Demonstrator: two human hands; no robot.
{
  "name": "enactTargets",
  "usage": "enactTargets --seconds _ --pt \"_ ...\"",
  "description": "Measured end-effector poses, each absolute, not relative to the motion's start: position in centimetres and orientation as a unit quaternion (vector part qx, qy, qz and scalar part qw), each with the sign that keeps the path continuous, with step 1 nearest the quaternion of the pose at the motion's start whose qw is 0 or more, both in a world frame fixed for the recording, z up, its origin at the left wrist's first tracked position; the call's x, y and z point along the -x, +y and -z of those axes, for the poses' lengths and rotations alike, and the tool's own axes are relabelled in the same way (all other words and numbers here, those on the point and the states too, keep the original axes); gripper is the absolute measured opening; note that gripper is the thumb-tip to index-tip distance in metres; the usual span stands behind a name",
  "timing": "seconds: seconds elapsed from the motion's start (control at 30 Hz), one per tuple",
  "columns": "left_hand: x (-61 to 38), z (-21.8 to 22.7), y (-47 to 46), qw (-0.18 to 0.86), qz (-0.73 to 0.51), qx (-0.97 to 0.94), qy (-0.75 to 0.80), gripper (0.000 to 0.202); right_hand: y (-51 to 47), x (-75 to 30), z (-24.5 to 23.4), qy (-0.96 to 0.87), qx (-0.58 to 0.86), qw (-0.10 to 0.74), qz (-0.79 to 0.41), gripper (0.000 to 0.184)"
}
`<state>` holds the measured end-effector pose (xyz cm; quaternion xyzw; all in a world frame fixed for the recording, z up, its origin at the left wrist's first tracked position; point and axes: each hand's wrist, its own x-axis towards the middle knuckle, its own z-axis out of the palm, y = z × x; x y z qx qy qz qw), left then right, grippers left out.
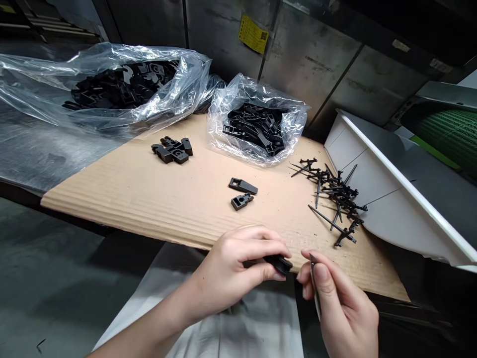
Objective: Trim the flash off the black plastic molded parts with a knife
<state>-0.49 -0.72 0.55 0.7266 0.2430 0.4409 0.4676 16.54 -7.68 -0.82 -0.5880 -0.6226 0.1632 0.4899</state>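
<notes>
My left hand [238, 268] is closed around a small black plastic clip [278, 263] at the near edge of the cardboard sheet [149, 194]. Just to its right, my right hand [335, 303] pinches a thin black pin [314, 283] between thumb and fingers, its tip close to the clip. Two loose black clips [242, 193] lie on the cardboard a little beyond my hands. A heap of black pins [333, 196] lies to the right of them.
A small clear bag of black clips [257, 127] stands at the back of the cardboard. A larger bag of black parts [112, 87] lies back left, with a few assembled clips [172, 149] before it. A white tray [402, 199] slopes at the right.
</notes>
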Motion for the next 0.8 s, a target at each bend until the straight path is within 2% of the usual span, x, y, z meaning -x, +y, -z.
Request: enactTargets --seconds 0.1,0.27,0.53,0.8 --pt "0.3 0.3 -0.9 0.397 -0.482 -0.744 0.239 0.026 -8.3 -16.1 1.1 -0.575 0.604 0.506 -0.221 0.017" --pt "-0.2 1.9 -1.0 0.265 -0.535 -0.777 0.199 0.026 -8.7 -14.9 1.2 -0.568 0.620 0.507 -0.192 0.013" --pt "-0.3 1.8 -0.6 0.241 -0.534 -0.792 0.174 0.023 -8.2 -15.7 0.8 -0.687 0.584 0.411 -0.138 0.015" --pt "-0.3 1.9 -0.6 0.225 -0.527 -0.803 0.165 0.023 -7.7 -16.2 0.2 -0.715 0.561 0.380 -0.170 0.015"
